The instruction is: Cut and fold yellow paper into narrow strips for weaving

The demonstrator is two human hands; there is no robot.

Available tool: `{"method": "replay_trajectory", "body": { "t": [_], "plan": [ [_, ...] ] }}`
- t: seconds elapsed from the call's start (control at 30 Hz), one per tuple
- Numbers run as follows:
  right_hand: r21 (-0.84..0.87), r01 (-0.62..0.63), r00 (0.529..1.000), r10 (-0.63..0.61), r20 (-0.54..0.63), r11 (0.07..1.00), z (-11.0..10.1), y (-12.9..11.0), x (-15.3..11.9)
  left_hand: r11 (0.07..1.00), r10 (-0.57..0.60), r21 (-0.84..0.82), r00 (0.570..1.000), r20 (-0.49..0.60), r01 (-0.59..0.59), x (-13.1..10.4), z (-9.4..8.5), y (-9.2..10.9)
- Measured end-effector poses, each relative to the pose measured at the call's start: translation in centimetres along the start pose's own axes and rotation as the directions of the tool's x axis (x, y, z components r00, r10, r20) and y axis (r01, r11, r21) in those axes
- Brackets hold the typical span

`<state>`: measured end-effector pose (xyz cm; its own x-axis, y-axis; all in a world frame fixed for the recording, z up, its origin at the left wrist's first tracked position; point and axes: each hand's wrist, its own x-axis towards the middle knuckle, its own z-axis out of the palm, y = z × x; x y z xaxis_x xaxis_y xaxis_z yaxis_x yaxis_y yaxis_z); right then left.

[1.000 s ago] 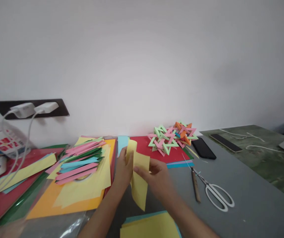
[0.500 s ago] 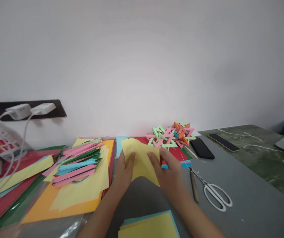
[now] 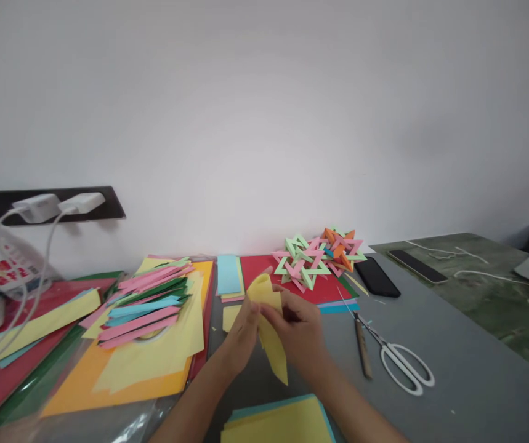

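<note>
A sheet of yellow paper is bent over into a loose fold between my two hands, above the grey tabletop. My left hand grips its left side, thumb against the paper. From the right, my right hand pinches the paper with thumb and fingers, close to the left thumb. Below my hands lies a stack of yellow and blue paper. Another small yellow piece rests just left of my left hand.
Left are paper strips on an orange sheet. Folded paper stars sit on red paper by the wall. To the right lie scissors, a wooden-handled tool and a black phone. Chargers plug into the wall socket.
The yellow sheet was spread wide between my hands; now it is bent over and narrower. My hands have come together, uncovering the blue strips and the small yellow piece behind.
</note>
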<state>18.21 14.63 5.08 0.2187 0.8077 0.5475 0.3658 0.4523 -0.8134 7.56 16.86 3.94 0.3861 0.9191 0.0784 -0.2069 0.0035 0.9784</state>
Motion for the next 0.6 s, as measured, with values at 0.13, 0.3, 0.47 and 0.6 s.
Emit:
{"method": "replay_trajectory", "body": {
  "t": [0.13,0.3,0.47,0.6],
  "plan": [
    [0.032,-0.114,0.993,0.113,0.041,0.993,-0.1,0.4,0.2,0.996,-0.023,0.083,1.0,0.016,0.021,-0.3,0.3,1.1],
    [-0.149,-0.018,0.994,0.002,-0.105,0.989,-0.5,0.5,0.4,0.997,-0.077,-0.026,0.997,0.017,0.077,-0.2,0.7,1.3],
    [-0.253,0.135,0.967,-0.183,-0.178,0.958,-0.8,0.7,0.1,0.943,-0.107,-0.299,0.982,0.153,0.149,0.2,1.1,1.0],
    [-0.26,0.286,0.94,-0.323,-0.11,0.922,-0.9,0.8,-0.2,0.925,-0.122,-0.343,0.982,0.146,0.166,0.4,0.9,1.0]
  ]
}}
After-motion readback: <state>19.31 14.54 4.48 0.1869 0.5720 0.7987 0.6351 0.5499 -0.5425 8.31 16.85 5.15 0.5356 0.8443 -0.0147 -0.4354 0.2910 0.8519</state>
